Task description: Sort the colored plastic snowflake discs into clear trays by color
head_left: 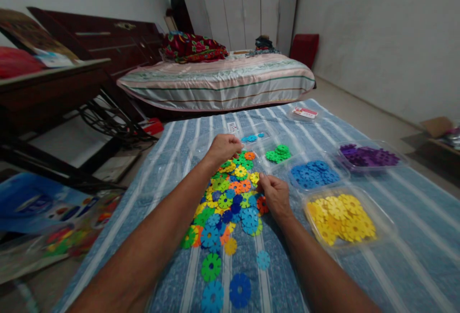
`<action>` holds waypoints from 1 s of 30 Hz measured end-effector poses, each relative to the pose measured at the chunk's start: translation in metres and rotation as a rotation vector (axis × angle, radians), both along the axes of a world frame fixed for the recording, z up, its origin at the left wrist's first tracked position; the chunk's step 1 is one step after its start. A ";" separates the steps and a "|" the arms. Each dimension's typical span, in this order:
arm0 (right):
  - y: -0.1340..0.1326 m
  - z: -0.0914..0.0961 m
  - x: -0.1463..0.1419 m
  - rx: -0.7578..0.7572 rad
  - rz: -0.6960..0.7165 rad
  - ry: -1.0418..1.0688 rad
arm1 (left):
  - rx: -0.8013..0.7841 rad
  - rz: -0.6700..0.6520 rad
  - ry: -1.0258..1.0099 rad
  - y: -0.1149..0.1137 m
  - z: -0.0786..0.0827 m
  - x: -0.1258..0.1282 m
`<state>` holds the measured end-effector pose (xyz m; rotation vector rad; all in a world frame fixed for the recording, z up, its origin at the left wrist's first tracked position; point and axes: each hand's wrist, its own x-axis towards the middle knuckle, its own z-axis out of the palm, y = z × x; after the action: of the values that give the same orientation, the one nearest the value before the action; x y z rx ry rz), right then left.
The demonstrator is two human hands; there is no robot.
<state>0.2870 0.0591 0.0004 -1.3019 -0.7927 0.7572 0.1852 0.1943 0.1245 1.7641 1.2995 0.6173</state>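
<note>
A heap of flat plastic snowflake discs (230,207) in blue, green, yellow and orange lies on a blue striped mat (359,279). My left hand (223,149) rests curled at the heap's far end, its fingers closed among green discs. My right hand (275,195) lies on the heap's right edge, fingers pinched together beside a red disc; what they hold is hidden. To the right stand clear trays sorted by colour: yellow discs (341,217), dark blue discs (313,173), green discs (277,154), light blue discs (251,137) and purple discs (366,156).
A bed with a striped cover (219,83) stands beyond the mat. A dark wooden table (46,92) is at the left, with a blue toy package (39,202) on the floor below it. A small pink card (304,112) lies at the mat's far edge.
</note>
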 end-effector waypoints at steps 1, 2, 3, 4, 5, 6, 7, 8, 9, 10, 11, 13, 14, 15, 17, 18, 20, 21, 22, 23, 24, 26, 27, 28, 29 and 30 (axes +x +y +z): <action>0.000 -0.001 0.000 0.001 0.001 -0.002 | -0.002 -0.104 0.084 -0.008 -0.005 -0.005; 0.001 -0.001 0.000 0.001 0.002 -0.004 | -0.009 -0.217 0.166 -0.018 -0.009 -0.011; 0.001 -0.001 0.000 0.000 0.000 -0.006 | -0.006 -0.326 0.244 -0.028 -0.014 -0.017; 0.002 -0.002 0.001 -0.002 0.000 -0.009 | 0.014 -0.412 0.323 -0.039 -0.017 -0.023; 0.002 -0.002 0.001 -0.004 0.000 -0.012 | 0.054 -0.482 0.389 -0.051 -0.020 -0.029; 0.003 -0.001 0.001 -0.006 0.002 -0.015 | 0.092 -0.535 0.451 -0.062 -0.022 -0.033; 0.003 -0.001 0.001 -0.007 0.003 -0.017 | 0.117 -0.573 0.516 -0.073 -0.023 -0.037; 0.003 0.000 0.001 -0.010 0.005 -0.018 | 0.138 -0.596 0.579 -0.084 -0.024 -0.039; 0.002 0.000 0.001 -0.013 0.005 -0.016 | 0.156 -0.611 0.637 -0.093 -0.025 -0.040; 0.002 0.001 0.001 -0.015 0.002 -0.013 | 0.182 -0.621 0.691 -0.101 -0.026 -0.041; 0.002 0.002 0.001 -0.017 0.000 -0.010 | 0.213 -0.624 0.740 -0.108 -0.027 -0.041; 0.001 0.003 0.001 -0.017 -0.001 -0.003 | 0.268 -0.624 0.819 -0.118 -0.030 -0.040; 0.000 0.003 0.001 -0.013 -0.001 -0.002 | 0.284 -0.621 0.847 -0.122 -0.031 -0.040; 0.000 0.003 0.001 -0.010 0.001 -0.003 | 0.289 -0.621 0.868 -0.124 -0.033 -0.040; 0.000 0.003 0.001 -0.006 0.009 -0.008 | 0.280 -0.633 0.890 -0.127 -0.036 -0.040; 0.000 0.002 0.001 -0.006 0.011 -0.011 | 0.279 -0.643 0.891 -0.128 -0.036 -0.041; 0.000 0.002 0.001 -0.012 0.014 -0.016 | 0.274 -0.654 0.889 -0.129 -0.037 -0.042; 0.000 0.002 0.002 -0.013 0.015 -0.018 | 0.270 -0.653 0.890 -0.130 -0.036 -0.042; 0.000 0.002 0.002 -0.012 0.012 -0.020 | 0.263 -0.648 0.892 -0.130 -0.035 -0.041; 0.000 0.003 0.002 -0.011 0.008 -0.022 | 0.255 -0.643 0.896 -0.131 -0.034 -0.041; 0.000 0.003 0.002 -0.010 0.005 -0.025 | 0.244 -0.637 0.900 -0.131 -0.033 -0.040; -0.001 0.003 0.001 -0.008 0.005 -0.031 | 0.225 -0.621 0.893 -0.132 -0.031 -0.038; 0.000 0.002 0.001 -0.008 0.007 -0.032 | 0.217 -0.608 0.876 -0.132 -0.031 -0.038; 0.000 0.002 0.001 -0.009 0.012 -0.032 | 0.203 -0.593 0.846 -0.131 -0.031 -0.038; 0.000 0.001 0.001 -0.011 0.017 -0.031 | 0.175 -0.579 0.799 -0.130 -0.033 -0.038; 0.000 0.000 0.001 -0.014 0.020 -0.028 | 0.128 -0.565 0.732 -0.128 -0.035 -0.040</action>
<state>0.2884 0.0594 0.0005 -1.3214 -0.8252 0.7625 0.1456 0.0659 0.0897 2.4461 1.1198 -0.3071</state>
